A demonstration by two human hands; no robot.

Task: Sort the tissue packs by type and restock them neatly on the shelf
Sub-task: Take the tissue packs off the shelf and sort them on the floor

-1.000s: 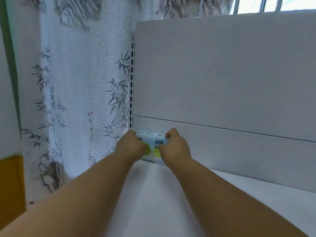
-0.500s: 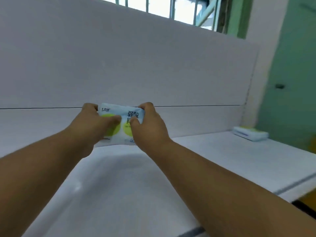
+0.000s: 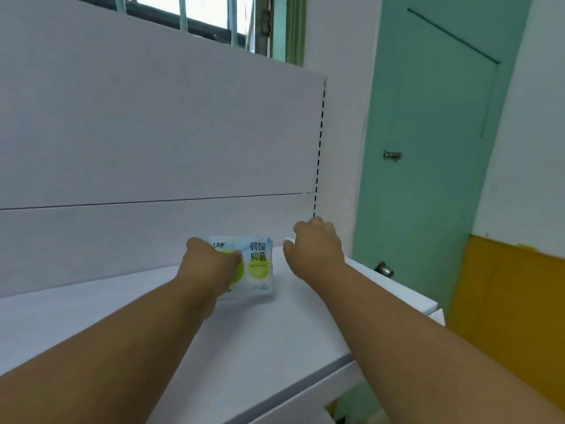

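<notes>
A light-blue tissue pack [image 3: 256, 264] with two green circles and black characters stands upright on the white shelf board [image 3: 275, 332], close to the back panel. My left hand [image 3: 211, 264] grips its left half, thumb across the front. My right hand [image 3: 316, 249] is off that pack, further right near the shelf's right end, knuckles up and fingers bent away from me. A small white corner of a second pack [image 3: 287, 239] shows beside its thumb; the hand hides the rest, so whether it holds that pack is unclear.
The shelf's white back panel [image 3: 153, 133] rises behind, with a slotted upright [image 3: 319, 148] at its right end. The shelf's front edge [image 3: 345, 361] runs toward me on the right. A green door [image 3: 428, 148] and a yellow wall [image 3: 513, 301] lie beyond.
My view swung right along the shelf. The pack travelled right with both hands, then my right hand let go and moved to the shelf's right end, over the pack lying there.
</notes>
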